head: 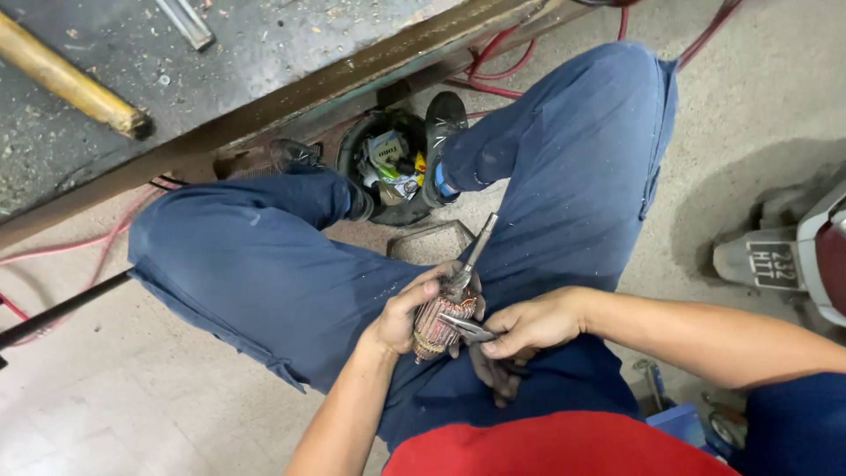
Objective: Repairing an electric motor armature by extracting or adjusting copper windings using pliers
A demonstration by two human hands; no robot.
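Both hands busy over our lap: left hand (398,316) clenches the motor armature (438,324), shaft (476,251) pointing up and away, while right hand (531,324) grips pliers (471,330) touching its right side.

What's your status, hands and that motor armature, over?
Left hand gripping copper-wound armature, shaft pointing away. Right hand holds pliers, tips at the windings. Work held over lap; nothing blocking.

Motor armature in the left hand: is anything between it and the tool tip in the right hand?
Nothing visible. The left hand grips the motor armature over the lap, and the right hand holds a small metal tool whose tip already meets the copper windings. Only fingers wrap its near side.
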